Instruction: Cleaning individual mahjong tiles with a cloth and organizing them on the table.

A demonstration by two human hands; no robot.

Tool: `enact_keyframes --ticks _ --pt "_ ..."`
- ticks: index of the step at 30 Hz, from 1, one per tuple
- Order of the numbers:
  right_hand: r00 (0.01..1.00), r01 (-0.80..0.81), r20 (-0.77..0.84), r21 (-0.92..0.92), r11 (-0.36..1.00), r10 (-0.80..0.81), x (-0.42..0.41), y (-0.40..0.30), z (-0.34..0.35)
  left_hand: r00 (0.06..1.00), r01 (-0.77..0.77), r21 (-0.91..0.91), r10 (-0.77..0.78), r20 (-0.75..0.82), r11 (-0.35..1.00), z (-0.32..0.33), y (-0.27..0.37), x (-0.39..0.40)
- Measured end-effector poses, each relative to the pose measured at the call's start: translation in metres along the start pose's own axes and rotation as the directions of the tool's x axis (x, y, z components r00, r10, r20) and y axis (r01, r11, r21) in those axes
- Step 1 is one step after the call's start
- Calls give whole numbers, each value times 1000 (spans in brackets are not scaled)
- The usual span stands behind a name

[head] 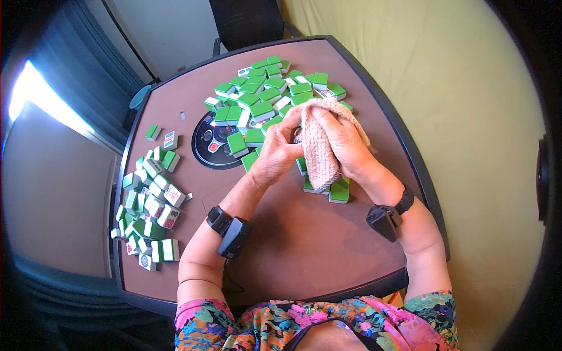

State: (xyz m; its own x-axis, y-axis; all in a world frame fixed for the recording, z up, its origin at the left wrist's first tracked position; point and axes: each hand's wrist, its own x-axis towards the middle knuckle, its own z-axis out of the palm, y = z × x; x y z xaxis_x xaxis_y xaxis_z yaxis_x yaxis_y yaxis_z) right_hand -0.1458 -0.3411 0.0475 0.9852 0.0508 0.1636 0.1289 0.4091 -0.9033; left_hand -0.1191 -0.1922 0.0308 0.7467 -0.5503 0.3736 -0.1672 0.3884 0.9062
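Observation:
Both my hands grip a beige, ribbed cloth above the middle of a brown mahjong table. My left hand pinches the cloth's left side between thumb and fingers. Against its right side, my right hand presses with the thumb at the top. Whether a tile is inside the cloth cannot be seen. Beneath and beyond the hands spreads a large heap of green-backed mahjong tiles, mostly with their backs up. A few tiles show just below the cloth's hanging end.
A second pile of mahjong tiles, lying at mixed angles, is at the table's left side. The round black control panel is partly covered by the large heap. Dark raised edging borders the table. A black chair stands beyond the far edge.

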Motion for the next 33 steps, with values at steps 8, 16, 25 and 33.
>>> enact_keyframes --ticks 8,16,25,33 --pt "998 49 -41 233 971 -41 1 -10 -1 991 -128 98 123 49 987 -1 11 7" --pt "997 27 -77 135 990 -17 -5 1 13 960 -195 391 257 -112 900 -3 4 9" --pt "997 -22 70 -24 999 24 -9 5 11 950 -112 532 248 -191 839 -16 11 8" --pt "999 -44 -12 91 995 46 -5 -5 -1 977 -121 621 204 -65 774 0 12 5"
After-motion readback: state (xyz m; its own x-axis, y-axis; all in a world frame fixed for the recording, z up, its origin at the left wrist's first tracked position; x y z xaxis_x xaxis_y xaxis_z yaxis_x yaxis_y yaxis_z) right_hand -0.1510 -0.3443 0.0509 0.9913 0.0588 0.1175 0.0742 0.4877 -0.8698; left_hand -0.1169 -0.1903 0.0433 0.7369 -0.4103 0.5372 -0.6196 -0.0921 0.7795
